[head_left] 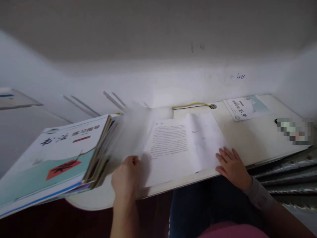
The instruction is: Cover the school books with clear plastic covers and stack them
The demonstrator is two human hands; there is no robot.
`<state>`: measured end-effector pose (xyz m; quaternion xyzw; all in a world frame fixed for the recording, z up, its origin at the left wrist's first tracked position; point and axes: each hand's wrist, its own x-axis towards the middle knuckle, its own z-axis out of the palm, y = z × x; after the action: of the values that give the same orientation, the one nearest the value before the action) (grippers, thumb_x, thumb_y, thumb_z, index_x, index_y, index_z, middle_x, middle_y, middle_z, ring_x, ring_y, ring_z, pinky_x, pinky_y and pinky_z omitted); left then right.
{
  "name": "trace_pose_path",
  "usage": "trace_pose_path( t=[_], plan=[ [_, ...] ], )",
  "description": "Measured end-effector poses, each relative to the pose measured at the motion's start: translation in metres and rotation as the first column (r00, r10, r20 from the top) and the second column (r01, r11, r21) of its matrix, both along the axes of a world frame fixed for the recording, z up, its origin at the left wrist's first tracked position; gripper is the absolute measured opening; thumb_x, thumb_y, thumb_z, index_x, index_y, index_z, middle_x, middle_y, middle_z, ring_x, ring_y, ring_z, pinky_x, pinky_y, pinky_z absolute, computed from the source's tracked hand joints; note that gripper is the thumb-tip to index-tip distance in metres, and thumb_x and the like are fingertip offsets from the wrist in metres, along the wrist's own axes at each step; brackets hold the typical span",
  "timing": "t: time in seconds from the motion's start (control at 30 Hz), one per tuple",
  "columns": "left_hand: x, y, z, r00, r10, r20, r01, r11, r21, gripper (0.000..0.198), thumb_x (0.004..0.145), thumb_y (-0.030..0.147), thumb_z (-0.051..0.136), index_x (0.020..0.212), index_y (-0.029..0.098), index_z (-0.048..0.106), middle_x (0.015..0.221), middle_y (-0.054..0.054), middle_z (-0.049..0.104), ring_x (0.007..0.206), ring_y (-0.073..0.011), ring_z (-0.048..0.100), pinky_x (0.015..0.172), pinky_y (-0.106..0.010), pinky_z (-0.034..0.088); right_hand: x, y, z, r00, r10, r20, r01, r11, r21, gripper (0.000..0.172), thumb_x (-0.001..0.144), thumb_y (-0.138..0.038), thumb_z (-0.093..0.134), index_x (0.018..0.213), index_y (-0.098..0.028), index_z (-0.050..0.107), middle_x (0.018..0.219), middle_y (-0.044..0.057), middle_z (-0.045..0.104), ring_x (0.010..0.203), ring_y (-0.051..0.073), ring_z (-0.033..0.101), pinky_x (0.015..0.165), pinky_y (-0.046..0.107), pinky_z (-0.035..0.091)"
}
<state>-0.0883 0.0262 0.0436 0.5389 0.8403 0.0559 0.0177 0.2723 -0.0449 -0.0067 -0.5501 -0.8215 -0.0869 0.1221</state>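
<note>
An open booklet (169, 142) with printed lines of text lies on the white desk, its right-hand page slightly curled. My left hand (126, 175) is closed at the booklet's lower left corner, pinching a page (133, 135) that stands raised and smeared by motion. At the booklet's lower right edge, my right hand (232, 168) rests with its fingers spread, touching the paper and holding nothing. Left of my left hand is a thick stack of large books (71, 155), the top cover white and green with a red panel.
The white desk (255, 138) runs along a marked wall (178, 82). A yellow cable (193, 105) enters a round hole at the back. Another booklet (247, 107) lies at the right rear, near a phone-like object (293, 130), partly pixelated. Dark, shiny folds hang below the right edge.
</note>
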Motion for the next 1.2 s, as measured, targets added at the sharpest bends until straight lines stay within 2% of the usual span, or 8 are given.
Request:
trace_pose_path(
  t=[0.1,0.2,0.27,0.33,0.43,0.53,0.83,1.2],
  plan=[
    [-0.001,-0.011,-0.004,0.999,-0.013,-0.033,0.02,0.975,0.222,0.04,0.088,0.031,0.035,0.118,0.014,0.055,0.113,-0.018,0.062,0.103,-0.0318,0.059,0.082,-0.044,0.049,-0.015,0.001,0.004,1.0,-0.021,-0.015,0.021,1.0,-0.01,0.042,0.089,-0.04,0.049,0.122,-0.015,0.056,0.13,0.015,0.055,0.127,0.027,0.041,0.107,0.048,0.025],
    [0.024,-0.02,-0.012,0.934,-0.351,-0.065,0.343,0.83,0.441,0.046,0.092,0.03,0.029,0.131,0.011,0.043,0.134,-0.018,0.047,0.124,-0.0259,0.046,0.098,-0.04,0.042,-0.026,0.002,0.007,0.999,-0.05,-0.019,0.049,0.999,-0.011,0.041,0.088,-0.037,0.051,0.12,-0.012,0.057,0.127,0.017,0.056,0.126,0.027,0.042,0.107,0.047,0.026],
    [0.043,-0.021,-0.022,0.785,-0.617,-0.052,0.59,0.72,0.365,0.049,0.093,0.034,0.027,0.137,0.013,0.037,0.14,-0.016,0.042,0.131,-0.0241,0.037,0.103,-0.04,0.038,-0.029,0.003,0.009,1.0,-0.008,-0.025,0.008,1.0,-0.012,0.044,0.089,-0.038,0.051,0.124,-0.011,0.054,0.131,0.016,0.053,0.127,0.027,0.04,0.107,0.046,0.026],
    [0.052,-0.018,-0.033,0.702,-0.712,-0.026,0.7,0.682,0.212,0.055,0.092,0.042,0.03,0.14,0.015,0.033,0.144,-0.016,0.037,0.136,-0.0292,0.028,0.104,-0.049,0.033,-0.032,0.004,0.011,0.998,0.06,-0.036,-0.061,0.998,-0.02,0.05,0.089,-0.042,0.049,0.129,-0.013,0.049,0.137,0.015,0.048,0.129,0.026,0.038,0.108,0.046,0.025],
    [0.043,-0.011,-0.048,0.806,-0.59,-0.044,0.591,0.803,0.076,0.062,0.09,0.051,0.032,0.142,0.017,0.031,0.148,-0.019,0.029,0.136,-0.0395,0.02,0.101,-0.062,0.027,-0.034,0.006,0.01,0.993,0.104,-0.048,-0.106,0.993,-0.048,0.058,0.088,-0.052,0.047,0.131,-0.014,0.047,0.137,0.016,0.047,0.129,0.027,0.038,0.108,0.049,0.024],
    [0.021,-0.008,-0.057,0.882,-0.47,-0.036,0.471,0.878,0.086,0.064,0.09,0.05,0.031,0.144,0.015,0.027,0.148,-0.02,0.026,0.136,-0.0403,0.02,0.101,-0.06,0.027,-0.037,0.006,0.007,0.996,0.079,-0.047,-0.082,0.995,-0.063,0.061,0.086,-0.056,0.046,0.13,-0.013,0.049,0.136,0.018,0.047,0.128,0.029,0.039,0.108,0.05,0.024],
    [0.006,-0.006,-0.055,0.927,-0.362,0.096,0.341,0.922,0.186,0.066,0.092,0.043,0.025,0.145,0.005,0.013,0.145,-0.023,0.032,0.129,-0.032,0.04,0.103,-0.051,0.029,-0.044,0.001,0.008,0.999,0.006,-0.039,-0.008,0.999,-0.05,0.069,0.08,-0.061,0.051,0.125,-0.009,0.054,0.132,0.024,0.049,0.125,0.032,0.043,0.108,0.047,0.026],
    [0.005,-0.006,-0.055,0.938,-0.334,0.091,0.319,0.936,0.152,0.064,0.092,0.04,0.023,0.144,0.003,0.016,0.142,-0.025,0.036,0.129,-0.0325,0.038,0.103,-0.055,0.025,-0.041,-0.001,0.01,1.0,-0.017,-0.009,0.017,0.999,-0.028,0.07,0.079,-0.06,0.054,0.121,-0.004,0.056,0.128,0.025,0.052,0.129,0.035,0.037,0.109,0.053,0.02]
  ],
)
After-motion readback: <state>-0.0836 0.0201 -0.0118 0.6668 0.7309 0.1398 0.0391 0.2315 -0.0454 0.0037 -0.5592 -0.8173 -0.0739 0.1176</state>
